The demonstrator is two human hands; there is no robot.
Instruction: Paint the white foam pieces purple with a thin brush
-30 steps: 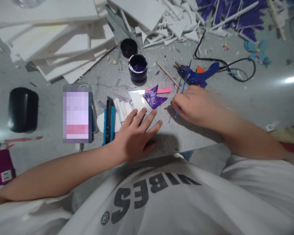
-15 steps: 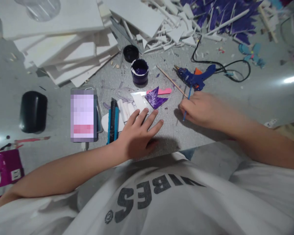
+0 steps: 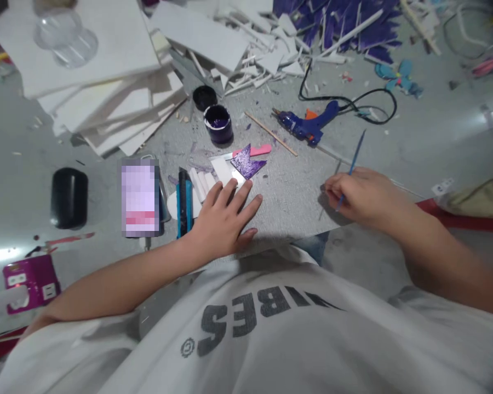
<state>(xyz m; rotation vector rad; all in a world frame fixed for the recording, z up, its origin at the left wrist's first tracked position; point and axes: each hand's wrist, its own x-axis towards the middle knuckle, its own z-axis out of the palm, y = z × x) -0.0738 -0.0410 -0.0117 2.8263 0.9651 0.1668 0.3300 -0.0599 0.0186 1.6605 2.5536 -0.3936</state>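
My left hand (image 3: 225,219) lies with fingers spread at the front of the table, its fingertips by some small white foam pieces (image 3: 203,183). Just beyond them is a pointed piece painted glossy purple (image 3: 247,163), partly over a pink-handled knife (image 3: 263,150). Left of that hand rests a teal and black box cutter (image 3: 184,202). My right hand (image 3: 355,191) is closed around a thin blue paintbrush (image 3: 356,153), held above the table's right front part. An open jar of purple paint (image 3: 218,125) stands past the purple piece, its black lid (image 3: 204,98) behind it.
A blue glue gun (image 3: 306,125) with a black cord lies at the back right, beside a wooden stick (image 3: 271,133). White foam sheets (image 3: 107,109), white scraps (image 3: 267,52) and purple pieces (image 3: 337,24) crowd the back. A phone (image 3: 139,197) and black mouse (image 3: 69,197) lie left.
My right hand has moved right with the paintbrush, away from the wooden stick and glue gun. My left hand stays spread in about the same place. The view has shifted slightly.
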